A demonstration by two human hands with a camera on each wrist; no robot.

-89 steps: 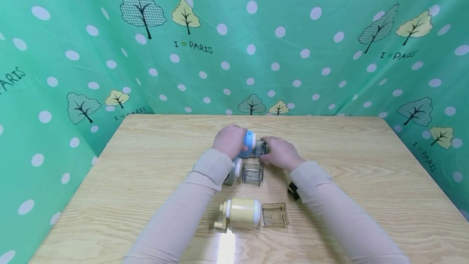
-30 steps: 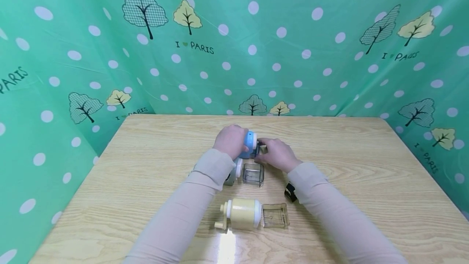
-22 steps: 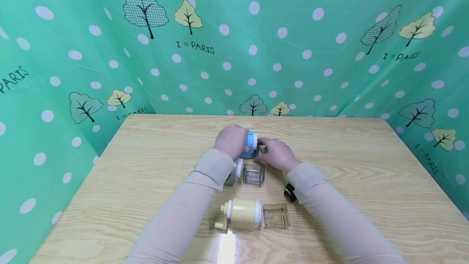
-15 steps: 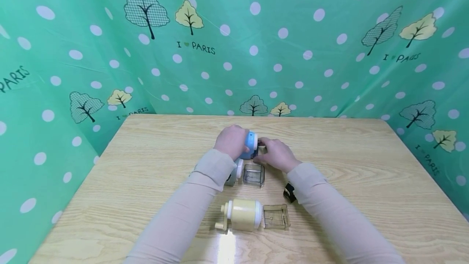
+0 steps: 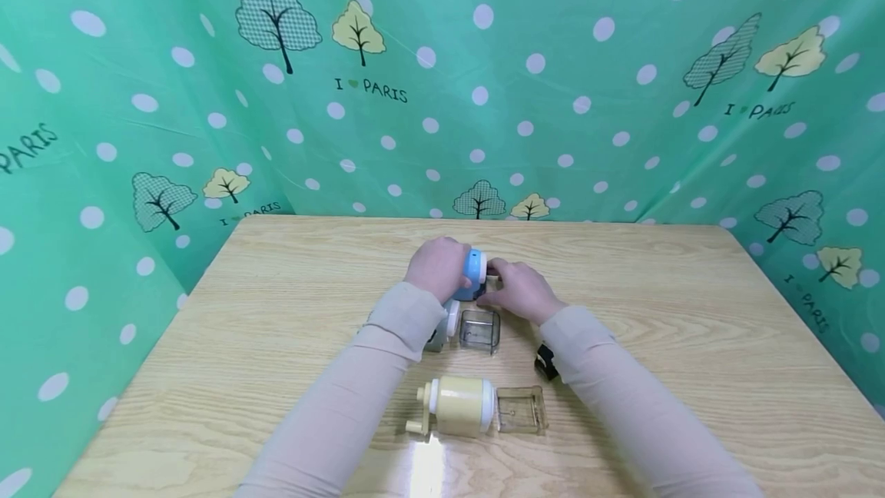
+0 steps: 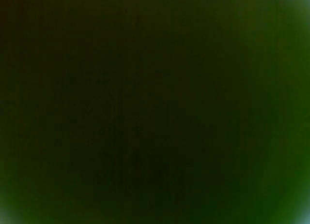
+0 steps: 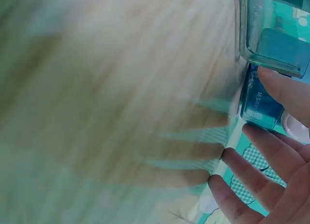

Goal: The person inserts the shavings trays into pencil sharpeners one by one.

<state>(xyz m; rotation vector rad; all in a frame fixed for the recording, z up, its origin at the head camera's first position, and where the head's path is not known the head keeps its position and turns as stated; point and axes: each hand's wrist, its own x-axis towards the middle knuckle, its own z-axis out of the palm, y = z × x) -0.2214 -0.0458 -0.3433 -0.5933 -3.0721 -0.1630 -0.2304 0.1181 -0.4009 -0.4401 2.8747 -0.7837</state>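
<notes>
In the head view my left hand [image 5: 437, 267] grips a blue pencil sharpener [image 5: 475, 273] from its left side, near the middle of the table. My right hand [image 5: 518, 292] is at the sharpener's right end. In the right wrist view its thumb and index finger pinch the clear shavings drawer [image 7: 262, 99], with blue showing through; the drawer sits mostly in the sharpener. A grey sharpener [image 5: 437, 336], partly covered by my left sleeve, lies just nearer, with its clear smoky drawer [image 5: 478, 330] out beside it. The left wrist view is too dark to read.
Closer to the front lies a cream crank sharpener [image 5: 459, 406], its amber drawer [image 5: 522, 410] at its right end. A black object [image 5: 546, 361] lies partly under the right sleeve. Behind the wooden table [image 5: 622, 252] hangs a green dotted curtain [image 5: 588, 137].
The right hand has moved slightly left, taking the clear drawer into the blue sharpener's end; three seconds ago it stuck out. In the last half second almost nothing has moved. The left hand keeps its grip.
</notes>
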